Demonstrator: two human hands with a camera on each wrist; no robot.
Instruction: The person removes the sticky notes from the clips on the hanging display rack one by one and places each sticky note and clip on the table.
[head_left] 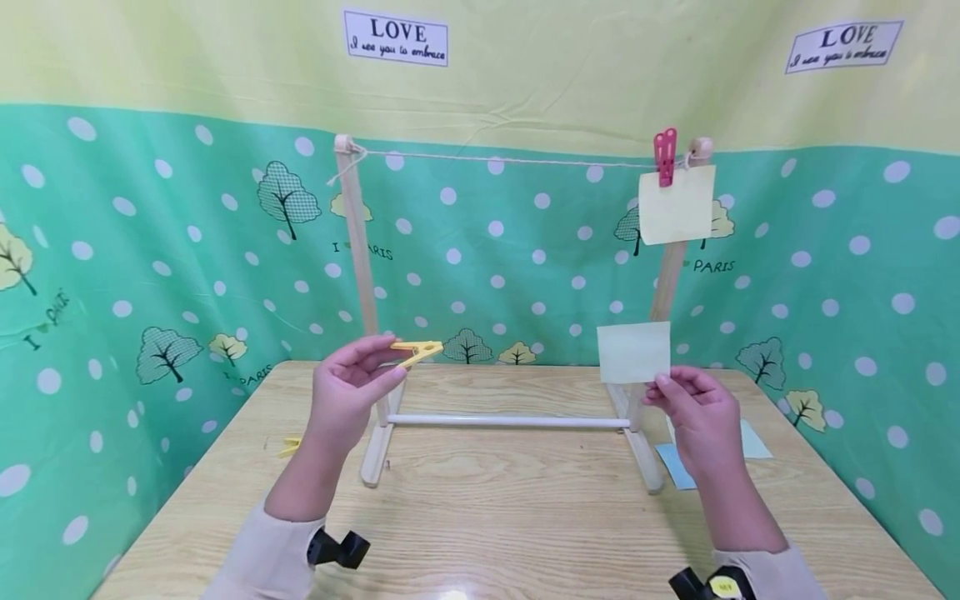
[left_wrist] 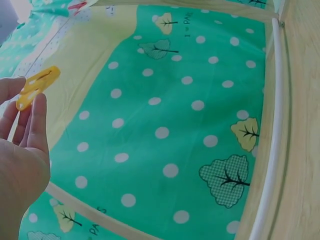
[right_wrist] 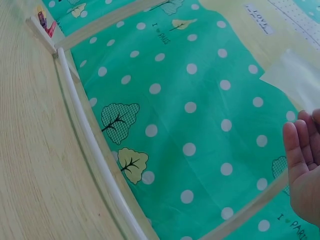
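Observation:
My left hand [head_left: 347, 392] pinches a yellow clothespin [head_left: 426, 353] between thumb and fingers, in front of the frame's left post. The left wrist view shows that clothespin [left_wrist: 46, 80] at the fingertips. On the other side, my right hand [head_left: 703, 421] holds a pale square of paper [head_left: 633, 352] upright by its lower right corner. A wooden frame [head_left: 358, 242] carries a string [head_left: 495, 158] across its top. At the string's right end a pink clothespin [head_left: 664, 158] clips a pale yellow paper [head_left: 677, 212], above the sheet in my right hand.
Blue paper [head_left: 675, 467] and a pale sheet [head_left: 754, 440] lie on the wooden table [head_left: 495, 517], partly behind my right wrist. Another yellow clothespin [head_left: 291, 447] lies left of my left forearm. A white crossbar [head_left: 510, 421] joins the frame's feet; a patterned curtain [head_left: 495, 275] hangs behind.

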